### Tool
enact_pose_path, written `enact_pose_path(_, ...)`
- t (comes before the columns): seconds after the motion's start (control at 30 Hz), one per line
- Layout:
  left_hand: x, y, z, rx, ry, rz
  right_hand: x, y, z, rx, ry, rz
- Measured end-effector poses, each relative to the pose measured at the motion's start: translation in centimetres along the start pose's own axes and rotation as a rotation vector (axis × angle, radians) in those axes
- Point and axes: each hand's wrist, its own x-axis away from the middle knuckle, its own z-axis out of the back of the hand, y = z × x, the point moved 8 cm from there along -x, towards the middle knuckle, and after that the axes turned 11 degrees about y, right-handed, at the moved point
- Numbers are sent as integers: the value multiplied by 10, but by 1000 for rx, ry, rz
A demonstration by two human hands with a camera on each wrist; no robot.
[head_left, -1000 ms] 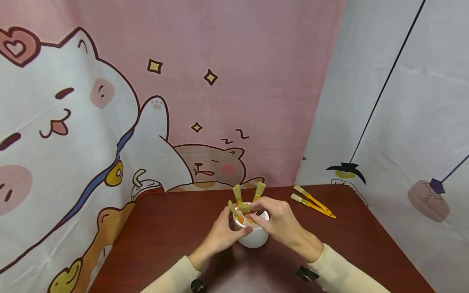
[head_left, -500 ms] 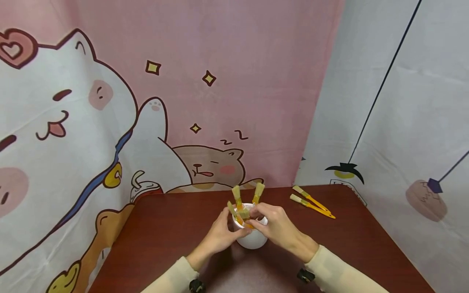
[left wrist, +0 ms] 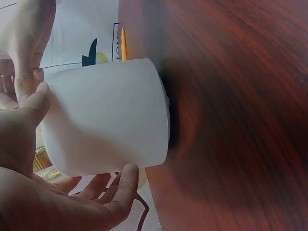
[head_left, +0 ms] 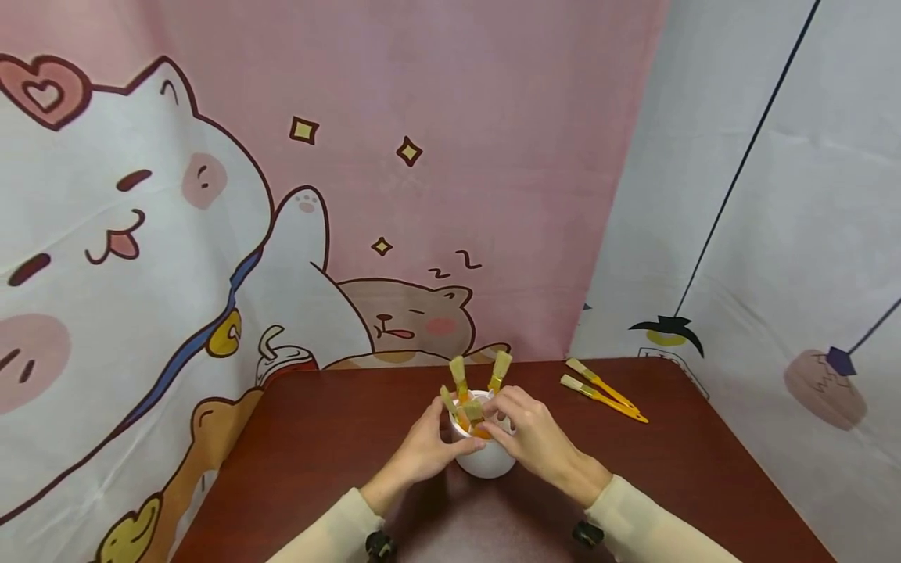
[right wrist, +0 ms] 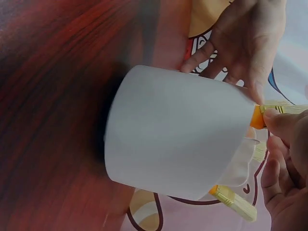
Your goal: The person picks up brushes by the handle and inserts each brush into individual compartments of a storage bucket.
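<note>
A white cup stands upright on the table, with several yellow-handled brushes in it, bristles up. My left hand grips the cup from the left, thumb near the rim and fingers along the far side. At the near rim, my right hand pinches a brush by its metal band, its orange-yellow handle going down into the cup. Two brushes, one at the back and one at the back right, lean outward. Another brush leans left beside my left fingers. The lower handles are hidden inside.
Two loose brushes, a nearer one and a farther one, lie at the right back of the dark red table. Behind the table hangs a pink and white cloth with cartoon animals; pale cloth closes off the right side.
My right hand, with the pinched brush, has sunk slightly toward the cup's near rim. My left hand keeps its grip on the cup. The loose brushes stay put.
</note>
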Motion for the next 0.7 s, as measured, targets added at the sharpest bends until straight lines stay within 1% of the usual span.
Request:
enact_pose_path(0.13,0,1,0,-3,-1,2,4,0,-2,77,-14,21)
enact_pose_path(0.2,0,1,0,-3,0,3,5,1,-3,95,-21,20)
enact_pose_path(0.5,0,7,1,-19,9,-22,10,1,-6,81,-88,-40)
enact_pose_path(0.7,-1,8,2,-6,-2,-36,12,0,-5,75,-95,-35)
